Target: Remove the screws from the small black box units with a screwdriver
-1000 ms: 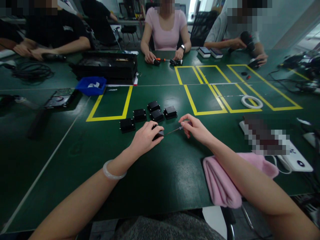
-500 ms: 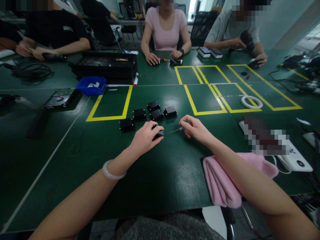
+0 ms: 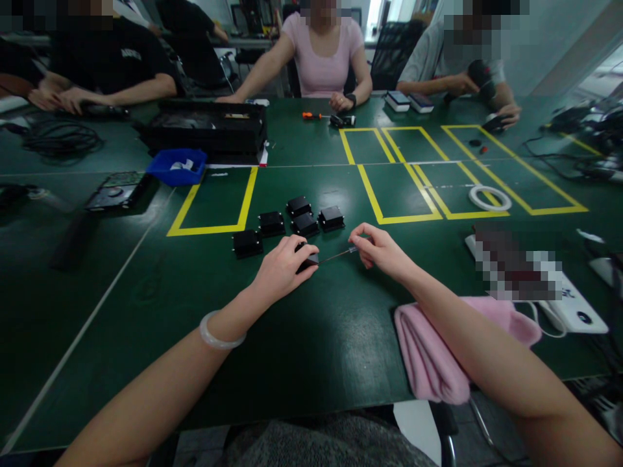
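My left hand (image 3: 285, 267) grips a small black box (image 3: 309, 261) on the green table (image 3: 292, 350). Closed around the handle of a thin screwdriver (image 3: 341, 254), my right hand (image 3: 374, 248) is just to the right. The screwdriver's shaft points left, and its tip meets the right side of the held box. Behind my left hand lie several similar black boxes, among them one at the left (image 3: 247, 243) and one at the right (image 3: 331, 218). My fingers partly cover the held box.
A pink cloth (image 3: 433, 350) lies under my right forearm. Further off are a blue bin (image 3: 178, 167), a long black case (image 3: 209, 130), a white ring (image 3: 490, 198) and yellow tape outlines. Three people sit across the table, one with a power tool (image 3: 481, 79).
The person in pink has let go of the orange screwdriver and stretched an arm out toward the black case. My hands have hardly moved.
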Demonstrator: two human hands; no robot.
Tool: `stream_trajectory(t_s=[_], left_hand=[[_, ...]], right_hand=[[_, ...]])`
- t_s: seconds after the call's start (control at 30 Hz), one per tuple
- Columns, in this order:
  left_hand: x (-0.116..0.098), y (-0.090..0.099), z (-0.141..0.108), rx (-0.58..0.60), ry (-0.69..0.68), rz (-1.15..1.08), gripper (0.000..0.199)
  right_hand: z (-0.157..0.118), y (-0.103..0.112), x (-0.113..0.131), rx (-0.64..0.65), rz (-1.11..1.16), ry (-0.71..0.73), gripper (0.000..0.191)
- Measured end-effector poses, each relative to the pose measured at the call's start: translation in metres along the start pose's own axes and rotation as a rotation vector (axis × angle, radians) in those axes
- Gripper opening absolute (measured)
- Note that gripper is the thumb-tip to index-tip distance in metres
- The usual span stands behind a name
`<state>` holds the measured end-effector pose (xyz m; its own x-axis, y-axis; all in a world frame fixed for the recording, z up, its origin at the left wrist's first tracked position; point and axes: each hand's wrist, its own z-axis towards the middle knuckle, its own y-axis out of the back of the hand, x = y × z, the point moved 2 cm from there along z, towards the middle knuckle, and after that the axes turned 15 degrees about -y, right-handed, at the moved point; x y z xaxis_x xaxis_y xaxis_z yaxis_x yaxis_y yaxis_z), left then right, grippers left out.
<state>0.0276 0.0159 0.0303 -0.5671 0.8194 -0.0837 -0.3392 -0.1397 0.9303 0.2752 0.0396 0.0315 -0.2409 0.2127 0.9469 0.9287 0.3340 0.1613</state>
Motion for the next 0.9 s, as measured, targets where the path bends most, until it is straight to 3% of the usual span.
stream_trajectory(t_s=[0.9], left_hand=[[-0.0001, -0.0011, -0.0004, 0.007, -0.003, 0.01, 0.028]], right_hand=[[-0.0015, -0.0012, 0.0031, 0.011, -0.001, 0.023, 0.019]])
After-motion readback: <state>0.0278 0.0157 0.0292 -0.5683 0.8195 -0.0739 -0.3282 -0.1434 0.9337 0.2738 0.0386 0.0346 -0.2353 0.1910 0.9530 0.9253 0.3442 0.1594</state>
